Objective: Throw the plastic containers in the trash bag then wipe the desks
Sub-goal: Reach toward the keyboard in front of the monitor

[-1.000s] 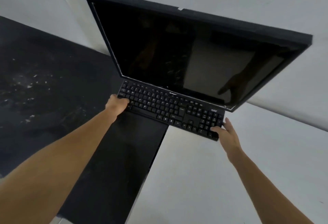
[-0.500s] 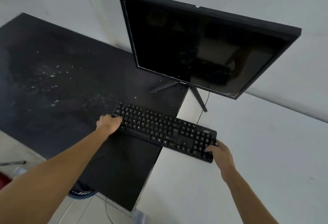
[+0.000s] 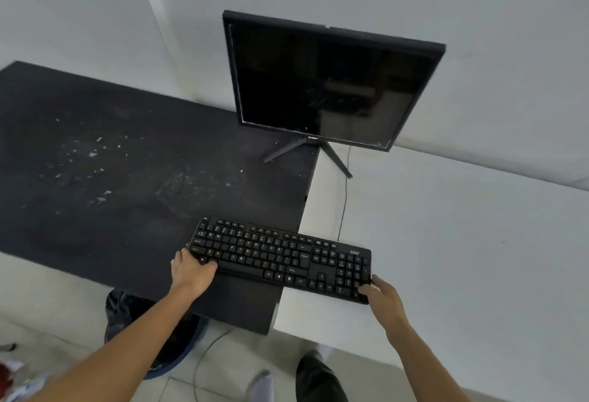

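— Now, the head view: what do the grips hold?
— The left grip point(image 3: 191, 271) is curled over the left end of the keyboard point(image 3: 280, 258), and the right grip point(image 3: 381, 295) is curled over its right end. The keyboard lies across the seam, part on the black table point(image 3: 63, 210), part on the white table point(image 3: 478, 258).
— Handling?
— Judged stiff and light, so taking both ends suits it. Its cable point(image 3: 345, 194) runs toward the monitor point(image 3: 318, 83) and may snag. Pale crumbs point(image 3: 95, 154) lie on the black table. They look dry and loose, so a wipe should shift them.
— Plastic containers?
— None visible. A dark bag point(image 3: 121, 309) sits below the black table's near edge. It is likely the trash bag, unconfirmed.
— Count?
— Two tables, one keyboard, one monitor, one cable, one bag, no containers.
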